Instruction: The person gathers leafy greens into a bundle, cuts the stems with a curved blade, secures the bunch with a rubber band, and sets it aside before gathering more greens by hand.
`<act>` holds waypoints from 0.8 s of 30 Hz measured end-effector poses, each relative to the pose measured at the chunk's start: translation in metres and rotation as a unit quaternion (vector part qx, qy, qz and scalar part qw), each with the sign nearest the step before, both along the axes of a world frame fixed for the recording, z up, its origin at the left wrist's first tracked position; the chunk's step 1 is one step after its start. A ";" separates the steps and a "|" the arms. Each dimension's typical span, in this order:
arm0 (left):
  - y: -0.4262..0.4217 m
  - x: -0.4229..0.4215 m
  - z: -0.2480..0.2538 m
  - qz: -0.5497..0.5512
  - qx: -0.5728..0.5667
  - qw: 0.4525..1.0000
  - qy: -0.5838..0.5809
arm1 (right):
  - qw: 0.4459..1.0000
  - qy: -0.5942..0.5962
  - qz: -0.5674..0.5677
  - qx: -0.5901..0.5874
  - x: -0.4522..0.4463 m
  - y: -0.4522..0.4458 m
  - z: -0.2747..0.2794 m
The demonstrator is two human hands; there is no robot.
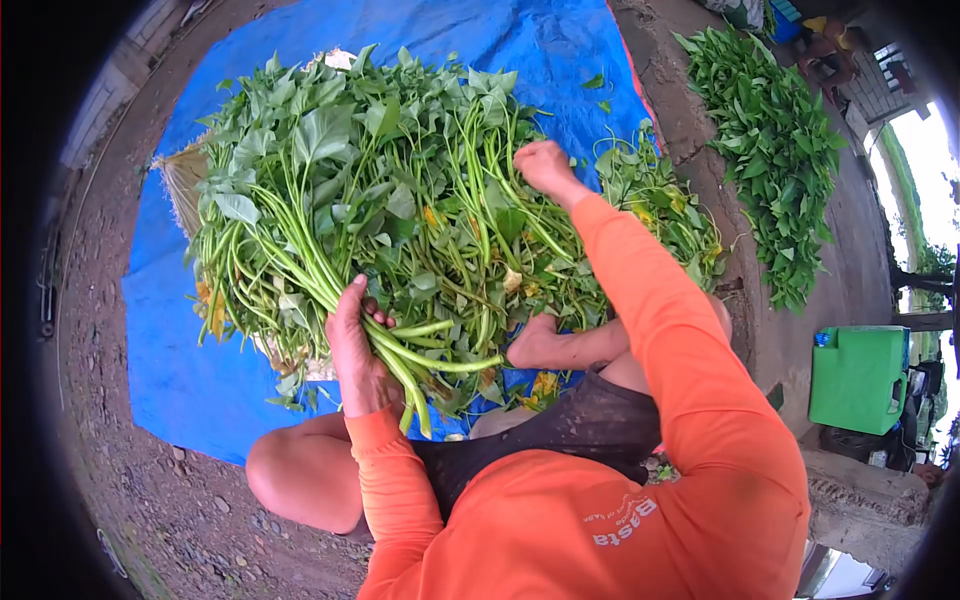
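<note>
My left hand (358, 350) is wrapped around a bunch of water spinach (318, 262). Its thick cut stems stick out below the fist, and the leafy ends spread up and left over the pile. Further right, my right hand (545, 168) is closed at the right edge of the large water spinach pile (400, 200), beside some long stems. What its fingers hold, if anything, is hidden. Several yellowed leaves show among the green ones in the pile.
A blue tarp (560, 50) lies under the pile, with a woven sack (183, 185) at its left. Loose trimmings (660, 205) lie at the right. Beyond are another heap of greens (765, 160) and a green plastic container (855, 380). My bare foot (535, 343) rests close to the stems.
</note>
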State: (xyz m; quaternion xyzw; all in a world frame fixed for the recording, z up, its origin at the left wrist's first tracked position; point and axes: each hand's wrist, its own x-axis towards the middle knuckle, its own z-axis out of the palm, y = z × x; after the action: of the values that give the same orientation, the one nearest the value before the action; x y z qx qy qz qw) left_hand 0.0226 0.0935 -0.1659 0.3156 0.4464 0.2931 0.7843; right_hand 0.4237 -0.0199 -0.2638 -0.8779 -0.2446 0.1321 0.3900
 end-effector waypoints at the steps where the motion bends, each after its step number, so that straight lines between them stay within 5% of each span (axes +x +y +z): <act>1: -0.002 0.000 0.002 -0.005 0.008 1.000 0.008 | 0.997 -0.055 0.007 -0.059 -0.007 0.013 -0.004; 4: -0.006 0.002 0.005 -0.008 0.012 0.999 0.041 | 0.988 0.002 -0.108 -0.110 -0.011 0.038 -0.016; 10: -0.004 0.013 0.008 -0.012 0.026 0.998 0.062 | 0.984 0.017 -0.039 -0.175 0.068 0.057 -0.100; 13: -0.001 0.017 0.007 -0.009 0.042 0.997 0.064 | 0.981 0.015 0.124 -0.151 0.077 0.015 -0.065; 16: 0.003 0.019 0.006 -0.020 0.047 0.997 0.050 | 0.969 0.243 0.011 -0.031 0.030 -0.006 0.058; 24: -0.003 0.014 0.004 -0.022 0.047 0.998 0.026 | 0.925 0.335 0.073 0.162 -0.069 -0.079 0.139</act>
State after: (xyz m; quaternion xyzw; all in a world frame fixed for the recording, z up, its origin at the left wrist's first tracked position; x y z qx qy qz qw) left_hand 0.0366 0.0906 -0.1621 0.3693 0.4451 0.2884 0.7631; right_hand 0.3550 -0.0986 -0.1245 -0.6872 -0.1809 0.4050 0.5753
